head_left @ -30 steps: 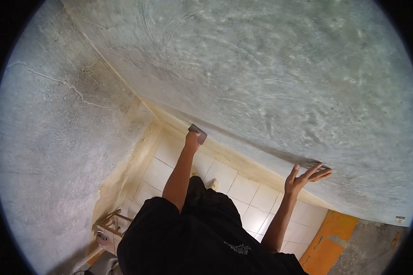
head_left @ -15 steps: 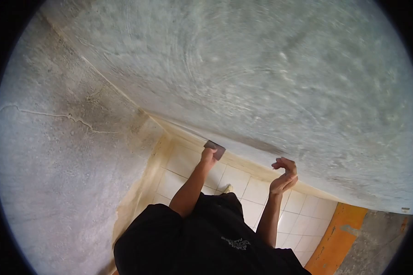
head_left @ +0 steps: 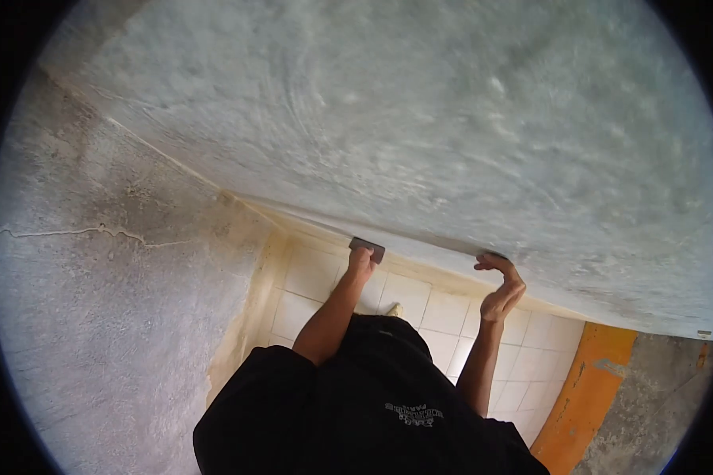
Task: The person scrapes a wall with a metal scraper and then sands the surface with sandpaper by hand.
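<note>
At the foot of the grey plastered wall (head_left: 420,119), my left hand (head_left: 361,261) is closed on a dark flat rectangular plate (head_left: 367,249). The plate is tilted and close to the wall; whether it touches cannot be told. Farther right, my right hand (head_left: 502,291) has its fingers stretched and bent toward the same wall, thumb apart. Its fingertips are at or very near the surface. A small dark patch shows there, either shadow or something thin. No held thing is plain in that hand.
A second wall (head_left: 119,317) with a long crack meets the plastered wall in a corner on the left. White floor tiles (head_left: 445,309) lie below my arms. An orange painted strip (head_left: 585,396) borders rough grey floor (head_left: 650,404) at lower right.
My right hand has risen slightly and reaches farther toward the wall, fingers more extended. The plate in my left hand has tipped and looks narrower. The view has shifted a little.
</note>
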`<state>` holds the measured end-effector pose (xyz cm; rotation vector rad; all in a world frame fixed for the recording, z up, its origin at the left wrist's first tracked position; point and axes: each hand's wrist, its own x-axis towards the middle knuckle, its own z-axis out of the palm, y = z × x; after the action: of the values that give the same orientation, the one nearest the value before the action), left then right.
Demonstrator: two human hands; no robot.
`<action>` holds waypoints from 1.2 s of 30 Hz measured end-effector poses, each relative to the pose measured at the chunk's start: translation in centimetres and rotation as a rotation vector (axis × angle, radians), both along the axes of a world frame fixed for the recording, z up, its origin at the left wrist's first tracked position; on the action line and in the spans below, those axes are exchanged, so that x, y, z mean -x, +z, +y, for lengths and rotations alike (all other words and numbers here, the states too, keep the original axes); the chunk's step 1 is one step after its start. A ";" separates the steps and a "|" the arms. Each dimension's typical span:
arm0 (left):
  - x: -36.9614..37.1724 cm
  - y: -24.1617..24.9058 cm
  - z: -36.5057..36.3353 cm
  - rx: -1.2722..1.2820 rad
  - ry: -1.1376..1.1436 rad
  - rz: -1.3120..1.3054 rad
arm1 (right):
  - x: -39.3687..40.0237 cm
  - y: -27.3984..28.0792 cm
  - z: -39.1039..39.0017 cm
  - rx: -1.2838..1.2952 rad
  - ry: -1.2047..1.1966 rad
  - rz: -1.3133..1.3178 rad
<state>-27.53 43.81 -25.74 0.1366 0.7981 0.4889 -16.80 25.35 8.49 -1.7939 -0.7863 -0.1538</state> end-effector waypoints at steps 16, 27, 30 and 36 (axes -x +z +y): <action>-0.8 -3.3 -1.1 -0.025 -0.009 -0.116 | -1.9 0.3 -1.4 -0.031 0.163 0.245; -1.0 -0.4 -1.3 0.092 -0.038 0.024 | -2.5 -0.1 -2.2 0.015 0.173 0.186; -1.6 2.5 -1.9 0.010 -0.011 0.074 | -2.6 0.4 -2.1 0.005 0.195 0.194; -2.3 -0.2 -1.1 0.020 0.003 0.019 | -2.4 -0.1 -2.2 0.003 0.164 0.240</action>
<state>-25.18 42.73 -25.91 0.1214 0.8220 0.4828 -14.42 23.13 8.40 -1.7032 -0.7556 0.1683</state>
